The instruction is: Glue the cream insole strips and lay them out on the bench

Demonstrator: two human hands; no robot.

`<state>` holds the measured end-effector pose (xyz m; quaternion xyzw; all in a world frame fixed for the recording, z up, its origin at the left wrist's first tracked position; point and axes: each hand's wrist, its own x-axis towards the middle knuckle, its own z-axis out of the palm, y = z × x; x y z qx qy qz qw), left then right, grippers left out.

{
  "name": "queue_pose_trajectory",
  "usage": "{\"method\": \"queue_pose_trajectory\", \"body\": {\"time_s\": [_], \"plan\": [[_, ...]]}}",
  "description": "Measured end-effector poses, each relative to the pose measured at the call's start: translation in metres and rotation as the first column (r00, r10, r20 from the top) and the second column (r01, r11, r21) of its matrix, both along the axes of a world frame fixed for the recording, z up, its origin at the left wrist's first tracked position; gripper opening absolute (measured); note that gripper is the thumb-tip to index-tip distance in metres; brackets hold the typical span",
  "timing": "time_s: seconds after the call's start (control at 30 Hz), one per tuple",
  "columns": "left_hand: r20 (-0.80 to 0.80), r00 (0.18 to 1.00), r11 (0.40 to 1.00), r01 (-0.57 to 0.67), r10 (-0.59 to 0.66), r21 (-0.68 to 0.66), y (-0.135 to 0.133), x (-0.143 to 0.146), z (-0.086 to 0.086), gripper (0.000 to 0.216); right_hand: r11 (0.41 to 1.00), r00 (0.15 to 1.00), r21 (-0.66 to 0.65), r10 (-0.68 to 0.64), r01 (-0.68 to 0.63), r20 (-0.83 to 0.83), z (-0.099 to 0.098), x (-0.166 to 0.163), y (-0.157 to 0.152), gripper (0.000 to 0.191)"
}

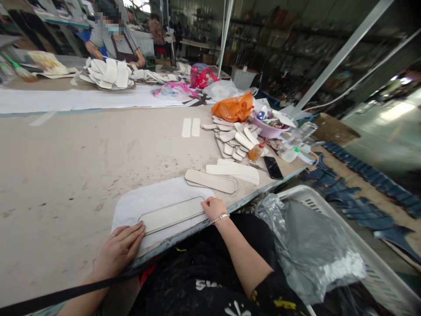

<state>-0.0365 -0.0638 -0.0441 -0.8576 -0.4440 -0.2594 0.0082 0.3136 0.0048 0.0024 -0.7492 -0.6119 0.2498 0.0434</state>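
In the head view, I see the long pale strip [174, 215] toward seven o'clock, lying on the white sheet [130, 205]. At its eight-o'clock end, the left hand [123, 243] rests fingers close together; I cannot tell its grip. At three o'clock, the right hand [215, 208] has curled fingers, pinching the end.

Strip [174, 215]: ends partly covered by left hand [123, 245] and right hand [214, 208]. Desk [49, 175]: cut off at left. Crate [383, 283]: cut off, near side; inside mostly hidden by grey plastic [315, 241]. Orange bag [232, 109]: contents hidden. Far-right shelves [279, 33]: goods too blurred to tell.
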Motion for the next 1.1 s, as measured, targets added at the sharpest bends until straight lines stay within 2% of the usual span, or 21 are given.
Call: {"method": "queue_pose_trajectory", "body": {"time_s": [0.1, 0.43, 0.6, 0.93, 0.97, 1.03, 1.1], "plan": [[-0.009, 1.000, 1.000, 0.005, -0.005, -0.029, 0.001, -0.002, -0.001, 0.025, 1.000, 1.000, -0.008, 0.002, -0.002, 0.010, 0.002, -0.001, 0.001, 0.024], [0.028, 0.995, 0.985, -0.085, 0.091, -0.152, -0.001, 0.007, 0.009, 0.028, 0.997, 0.995, -0.062, 0.055, -0.050, 0.084, 0.010, -0.006, 0.004, 0.028], [0.068, 0.992, 0.984, -0.096, 0.107, -0.149, -0.003, 0.011, 0.013, 0.027, 0.997, 0.983, -0.049, 0.063, -0.056, 0.170, 0.018, -0.010, -0.001, 0.036], [0.010, 0.998, 0.997, -0.059, 0.059, -0.050, -0.002, 0.009, 0.009, 0.023, 0.985, 0.986, 0.167, 0.011, -0.040, 0.169, 0.039, -0.014, -0.008, 0.045], [0.008, 0.998, 0.998, -0.055, 0.055, -0.030, -0.002, 0.008, 0.010, 0.023, 0.976, 0.987, 0.208, 0.038, -0.071, 0.158, 0.038, -0.022, -0.011, 0.048], [0.003, 0.999, 0.999, -0.046, 0.046, 0.017, -0.002, 0.007, 0.013, 0.023, 0.913, 0.969, 0.327, 0.226, -0.246, 0.099, 0.026, -0.044, -0.020, 0.053], [-0.009, 0.999, 0.997, -0.038, 0.039, 0.063, -0.002, 0.006, 0.014, 0.025, 0.785, 0.871, 0.404, 0.487, -0.470, 0.066, 0.003, -0.075, -0.028, 0.065]]}}
